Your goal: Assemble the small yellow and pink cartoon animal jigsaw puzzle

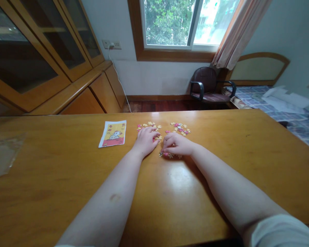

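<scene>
Small yellow, pink and white jigsaw puzzle pieces (180, 128) lie loose on the wooden table (74, 185) in several clusters. Over the left cluster rests my left hand (146, 141), palm down with fingers spread, covering some pieces. My right hand (175, 144) is just to its right, fingers curled and pressed together above the near pieces. Whatever its fingertips may pinch is hidden. More pieces (170, 155) show below the right hand. A printed picture card (113, 133) with a white animal on yellow and pink lies flat, left of my left hand.
A clear plastic bag (5, 154) lies at the table's left edge. Beyond the table stand a glass-door cabinet (67, 68), an office chair (208, 85) and a bed (267, 99) with papers on it. A white cord (118, 75) hangs from a wall socket.
</scene>
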Demonstrator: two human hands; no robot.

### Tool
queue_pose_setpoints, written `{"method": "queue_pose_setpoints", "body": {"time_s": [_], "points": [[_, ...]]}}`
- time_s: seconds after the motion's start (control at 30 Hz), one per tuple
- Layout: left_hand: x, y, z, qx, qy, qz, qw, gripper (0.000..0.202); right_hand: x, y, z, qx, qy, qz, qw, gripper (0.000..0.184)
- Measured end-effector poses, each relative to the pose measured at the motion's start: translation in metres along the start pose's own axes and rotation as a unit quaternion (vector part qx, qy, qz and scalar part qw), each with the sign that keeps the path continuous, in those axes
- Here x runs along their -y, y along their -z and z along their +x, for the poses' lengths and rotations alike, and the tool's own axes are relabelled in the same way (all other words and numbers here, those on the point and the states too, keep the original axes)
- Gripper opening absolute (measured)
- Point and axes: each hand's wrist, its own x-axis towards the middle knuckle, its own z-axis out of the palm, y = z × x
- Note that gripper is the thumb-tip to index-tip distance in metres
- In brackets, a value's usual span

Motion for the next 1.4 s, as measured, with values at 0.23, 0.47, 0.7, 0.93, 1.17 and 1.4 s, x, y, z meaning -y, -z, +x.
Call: {"method": "queue_pose_setpoints", "body": {"time_s": [0.23, 0.47, 0.7, 0.93, 1.17, 1.4], "points": [[-0.002, 0.004, 0.000, -0.006, -0.004, -0.025, 1.000, 0.021, -0.016, 0.002, -0.005, -0.068, -0.095, -0.189, 0.975, 0.048], [-0.013, 0.007, -0.004, 0.108, -0.106, -0.063, 0.987, 0.041, -0.028, 0.007, -0.009, -0.193, -0.239, -0.264, 0.914, 0.049], [-0.008, 0.001, -0.002, 0.070, -0.034, -0.013, 0.997, 0.046, -0.026, 0.003, -0.007, -0.211, -0.232, -0.173, 0.934, 0.041], [-0.016, 0.007, -0.002, 0.041, -0.101, -0.034, 0.993, 0.016, -0.033, 0.005, -0.010, -0.262, -0.268, -0.116, 0.920, 0.040], [-0.029, 0.008, -0.006, 0.135, -0.198, -0.106, 0.965, 0.024, -0.033, 0.004, -0.009, -0.258, -0.266, -0.107, 0.923, 0.042], [-0.023, 0.008, -0.003, 0.104, -0.174, -0.128, 0.971, 0.010, -0.031, 0.005, -0.009, -0.254, -0.260, -0.120, 0.924, 0.041]]}}
